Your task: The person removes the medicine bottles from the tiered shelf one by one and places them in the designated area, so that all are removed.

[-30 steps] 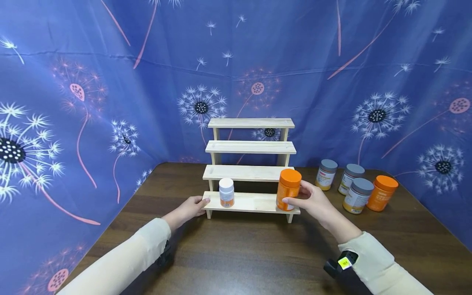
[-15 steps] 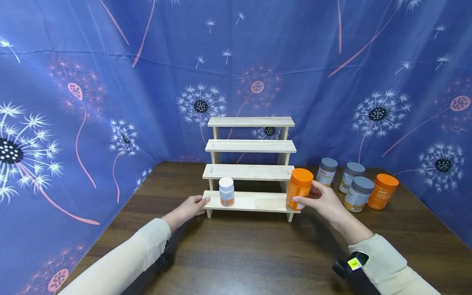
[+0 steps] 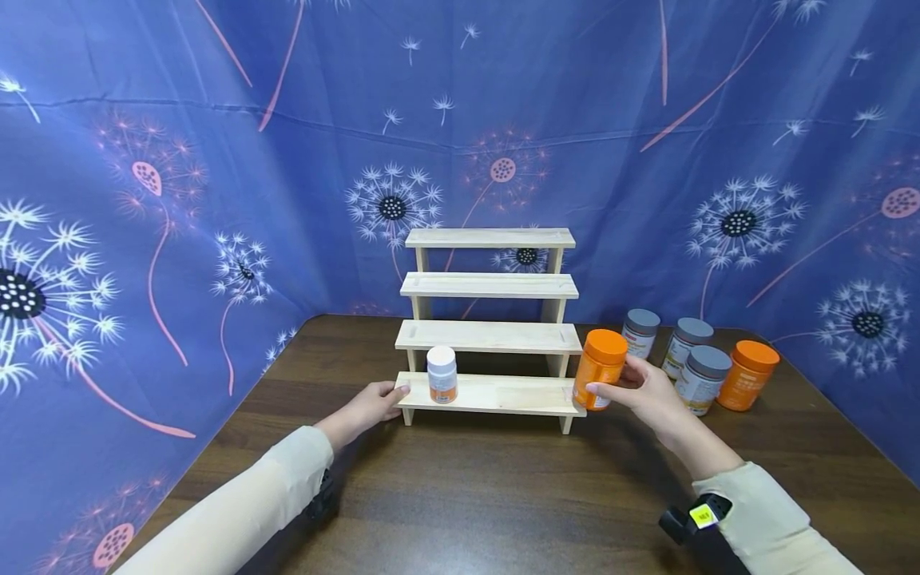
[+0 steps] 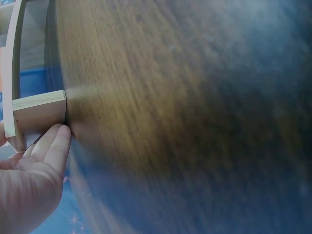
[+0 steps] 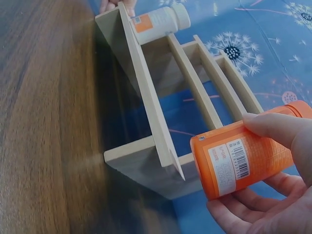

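Observation:
A wooden four-step display shelf (image 3: 517, 393) stands mid-table. My left hand (image 3: 368, 404) holds the left end of its lowest step, thumb on top; in the left wrist view the fingers (image 4: 58, 148) lie against the side support (image 4: 41, 114). On that step, toward the left, a small white bottle (image 3: 442, 375) with an orange-banded label stands upright. My right hand (image 3: 650, 399) grips an orange bottle (image 3: 600, 370) with an orange lid at the step's right end. In the right wrist view, the bottle's barcode label (image 5: 229, 165) shows, and its base appears off the step.
Three grey-lidded jars (image 3: 700, 382) and another orange bottle (image 3: 747, 375) stand at the table's right rear. My right hand partly covers the nearer jars. A blue dandelion-print cloth (image 3: 460, 96) hangs behind the brown wooden table (image 3: 460, 495).
My right hand has carried the orange bottle rightward along the lowest step to its right end. The left hand, the shelf and the white bottle have stayed put.

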`<state>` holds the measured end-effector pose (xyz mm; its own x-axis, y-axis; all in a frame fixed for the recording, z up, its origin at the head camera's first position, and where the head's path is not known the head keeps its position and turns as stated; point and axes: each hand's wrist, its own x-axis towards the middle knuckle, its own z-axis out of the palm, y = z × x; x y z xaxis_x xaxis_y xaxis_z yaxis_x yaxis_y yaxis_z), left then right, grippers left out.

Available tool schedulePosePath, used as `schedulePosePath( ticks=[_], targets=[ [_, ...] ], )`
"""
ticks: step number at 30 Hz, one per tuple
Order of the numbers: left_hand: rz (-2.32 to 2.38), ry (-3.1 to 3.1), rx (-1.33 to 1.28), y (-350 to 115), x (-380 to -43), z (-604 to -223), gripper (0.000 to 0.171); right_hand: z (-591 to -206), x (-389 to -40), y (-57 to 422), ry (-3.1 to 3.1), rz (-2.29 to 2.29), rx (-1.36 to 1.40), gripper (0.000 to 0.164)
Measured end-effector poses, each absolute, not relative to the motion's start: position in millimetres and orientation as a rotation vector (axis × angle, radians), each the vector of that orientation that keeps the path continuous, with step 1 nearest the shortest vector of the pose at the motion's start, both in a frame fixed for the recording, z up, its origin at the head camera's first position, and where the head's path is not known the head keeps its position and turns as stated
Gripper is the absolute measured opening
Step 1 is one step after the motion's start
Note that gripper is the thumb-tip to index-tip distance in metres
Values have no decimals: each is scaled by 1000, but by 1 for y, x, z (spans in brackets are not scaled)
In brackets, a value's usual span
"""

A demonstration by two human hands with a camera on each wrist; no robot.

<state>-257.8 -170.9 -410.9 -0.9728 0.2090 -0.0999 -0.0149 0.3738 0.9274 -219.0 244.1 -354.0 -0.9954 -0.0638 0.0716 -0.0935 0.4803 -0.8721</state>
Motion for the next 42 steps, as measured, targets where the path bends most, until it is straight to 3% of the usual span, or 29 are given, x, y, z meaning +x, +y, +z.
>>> schedulePosePath(
  ticks=[42],
  targets=[
    [1664, 2419, 148, -172, -261, -415, 42, -382, -254, 284, -2632, 1589, -80, 73]
  ],
)
